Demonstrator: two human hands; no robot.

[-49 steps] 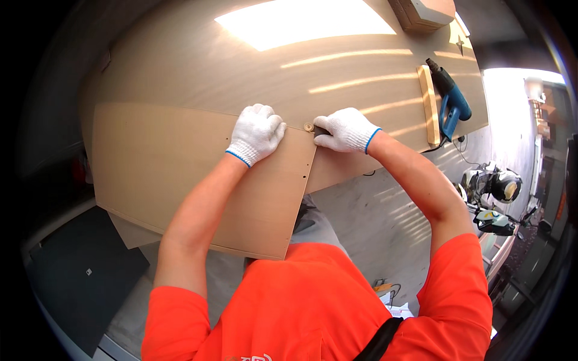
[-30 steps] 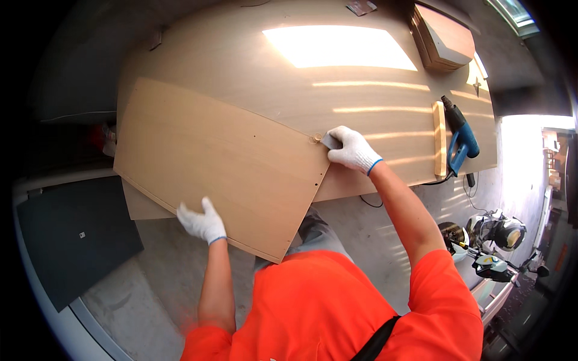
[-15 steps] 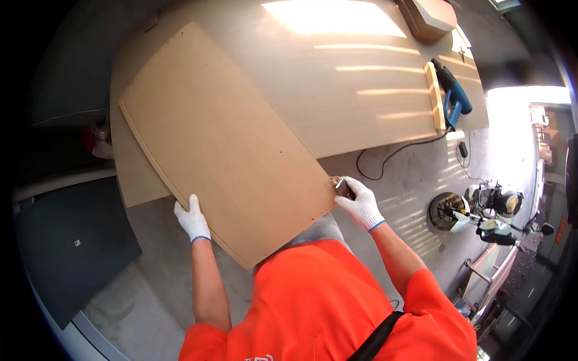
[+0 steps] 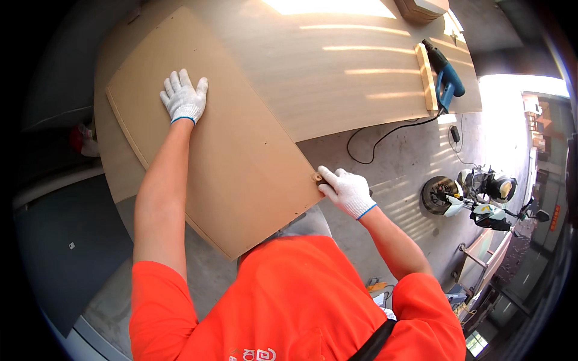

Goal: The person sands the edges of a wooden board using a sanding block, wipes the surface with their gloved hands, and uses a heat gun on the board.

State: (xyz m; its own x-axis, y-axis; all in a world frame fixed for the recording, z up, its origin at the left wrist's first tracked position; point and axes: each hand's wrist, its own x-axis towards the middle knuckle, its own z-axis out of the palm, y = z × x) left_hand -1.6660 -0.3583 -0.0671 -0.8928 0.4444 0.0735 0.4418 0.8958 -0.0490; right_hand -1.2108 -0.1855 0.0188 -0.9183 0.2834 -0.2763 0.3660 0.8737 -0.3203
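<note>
Works over 1 tan panel (image 4: 247,162), laid slantwise on the counter (image 4: 289,84), with near end jutting past the counter toward the orange shirt (image 4: 283,289). Rests white-gloved left grip (image 4: 183,99) palm down on the panel's face, toward its far end, with fingers spread apart. Holds white-gloved right grip (image 4: 345,189) at the panel's right edge, close to its near right corner, clamped on a small dark tool (image 4: 321,183). Cannot tell the exact kind; mostly hidden by the glove. Can see 1 pale curled shaving (image 4: 315,176) at the panel's edge, just beside those fingertips.

Also noted, right of the panel and well apart from it, on the counter: blue-and-black heat gun (image 4: 445,72) just beside 1 pale wood strip (image 4: 425,78), with dark cord (image 4: 376,144) looping back toward the panel. Beyond, far right of the panel: stacked boards (image 4: 421,9). On the floor (image 4: 391,174), right of the panel: motorbike (image 4: 490,216). Lower left of the panel: dark sheet (image 4: 72,265).
</note>
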